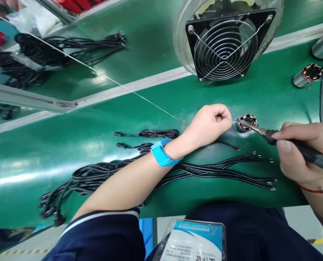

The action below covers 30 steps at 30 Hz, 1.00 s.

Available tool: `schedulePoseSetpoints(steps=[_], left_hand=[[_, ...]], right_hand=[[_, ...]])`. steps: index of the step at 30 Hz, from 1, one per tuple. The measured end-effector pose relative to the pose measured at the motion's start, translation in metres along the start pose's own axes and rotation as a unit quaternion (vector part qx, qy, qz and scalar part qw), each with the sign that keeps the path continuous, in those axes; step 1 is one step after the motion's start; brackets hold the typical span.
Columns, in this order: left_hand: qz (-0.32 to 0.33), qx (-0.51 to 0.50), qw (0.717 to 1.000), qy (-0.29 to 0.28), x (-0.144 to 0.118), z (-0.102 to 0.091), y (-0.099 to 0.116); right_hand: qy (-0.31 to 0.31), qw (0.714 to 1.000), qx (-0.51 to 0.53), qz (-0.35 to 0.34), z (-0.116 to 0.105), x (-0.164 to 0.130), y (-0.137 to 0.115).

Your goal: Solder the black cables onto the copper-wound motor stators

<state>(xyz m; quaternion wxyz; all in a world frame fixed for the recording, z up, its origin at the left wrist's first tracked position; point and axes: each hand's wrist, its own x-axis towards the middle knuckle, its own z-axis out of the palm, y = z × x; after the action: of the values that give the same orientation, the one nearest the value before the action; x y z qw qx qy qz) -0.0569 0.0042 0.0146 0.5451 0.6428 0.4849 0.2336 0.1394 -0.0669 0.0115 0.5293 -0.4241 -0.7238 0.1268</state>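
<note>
My left hand [209,123] is closed, pinching a thin solder wire [139,96] that runs up and left across the green bench. Its fingertips sit right beside a small motor stator [247,121] with copper windings. My right hand [302,154] grips the dark handle of a soldering iron [261,131], whose metal tip rests on the stator. A blue wrist strap [161,152] circles my left wrist. A bundle of black cables [218,170] with stripped ends lies under my left forearm.
A fume fan [225,45] with a wire grille stands behind the stator. Two metal motor housings [308,74] lie at the far right. More black cables [69,45] lie at the back left. A badge card [191,241] hangs near my lap.
</note>
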Motion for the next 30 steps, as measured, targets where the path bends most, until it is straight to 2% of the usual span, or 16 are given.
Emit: schedulePoseSetpoints(steps=[3,10,12,16,23,30], left_hand=[[0.008,-0.007,1.000,0.002,0.0002,0.0000,-0.0004],[0.030,-0.023,0.999,-0.001,0.0015,0.0006,-0.0024],[0.030,-0.021,0.999,0.000,0.0017,0.0004,-0.0024],[0.030,-0.019,0.999,0.003,0.0017,0.0001,-0.0024],[0.033,-0.018,0.999,0.004,0.0017,0.0000,-0.0022],[0.033,-0.009,0.999,0.002,0.0022,-0.0003,-0.0025]], right_hand=[[-0.012,1.000,-0.002,-0.024,0.0002,0.0021,0.0007],[-0.049,0.998,-0.003,-0.029,0.0006,0.0054,-0.0015],[-0.039,0.999,0.002,-0.029,0.0002,0.0034,-0.0012],[-0.021,0.999,-0.017,0.017,-0.0015,-0.0014,-0.0002],[-0.031,0.999,-0.004,-0.020,-0.0004,-0.0014,0.0003],[0.004,0.998,-0.062,0.019,-0.0005,-0.0015,-0.0006]])
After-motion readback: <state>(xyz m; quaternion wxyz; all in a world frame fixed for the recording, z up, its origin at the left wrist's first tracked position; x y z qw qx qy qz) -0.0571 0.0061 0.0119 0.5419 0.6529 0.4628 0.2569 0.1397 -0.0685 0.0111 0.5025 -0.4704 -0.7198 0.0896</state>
